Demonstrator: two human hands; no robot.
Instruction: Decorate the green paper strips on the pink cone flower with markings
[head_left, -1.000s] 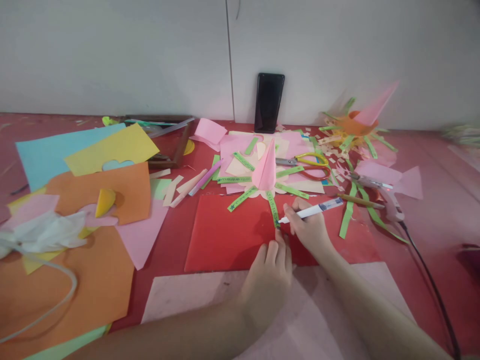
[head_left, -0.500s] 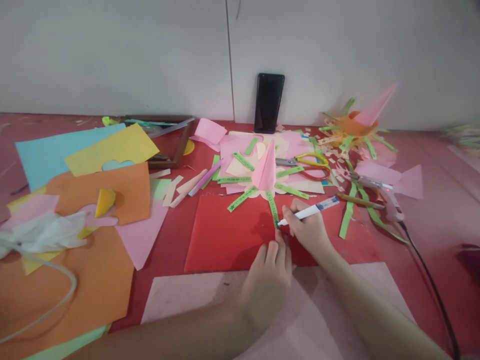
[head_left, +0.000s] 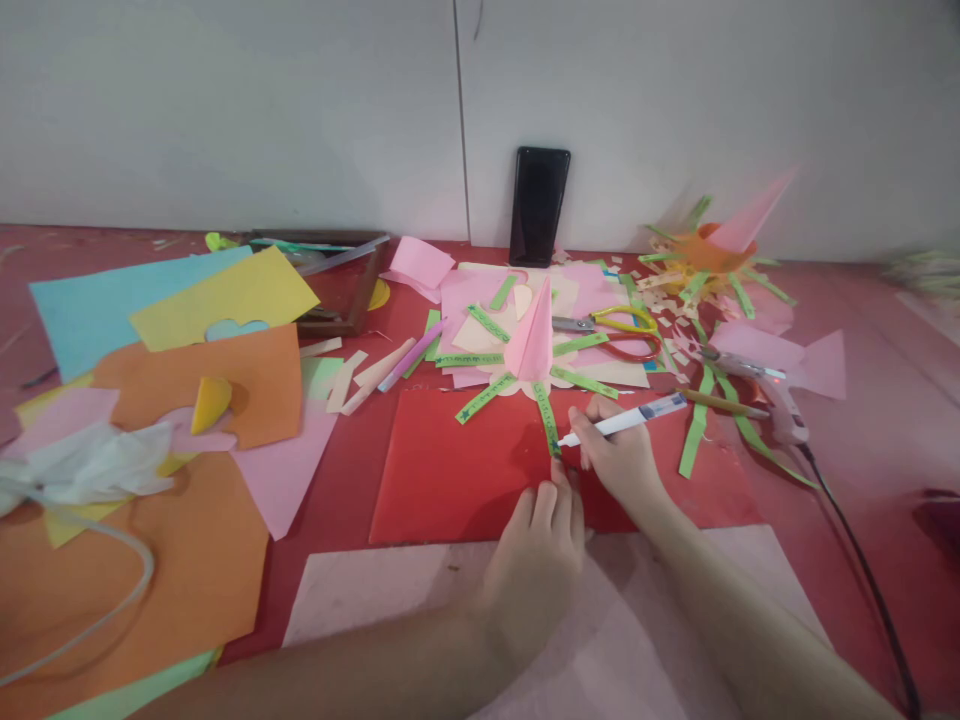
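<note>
Pinched in my right hand (head_left: 619,450) is a white marker pen (head_left: 626,418), its tip on a star drawn near the lower end of a green paper strip (head_left: 547,410). My left hand (head_left: 540,545) is closed, fingertips at that same end of the strip; the thumb is mostly hidden. The strip hangs off a paper craft with a pink paper cone (head_left: 531,335) on a pale scalloped base. Other green strips radiate from it, those on the left carrying drawn marks and stars. Under my hands lies a red board (head_left: 457,470).
Scissors (head_left: 626,320) rest behind the cone, a phone (head_left: 540,207) leans on the wall. To the right lie a corded glue gun (head_left: 784,400) and a similar finished-looking craft (head_left: 716,250). Orange paper (head_left: 262,390), a dark tray (head_left: 352,318) and a purple pen (head_left: 409,358) are left.
The marker pen tilts and shifts slightly in my right hand, its tip staying by the strip's star. My left hand keeps its place.
</note>
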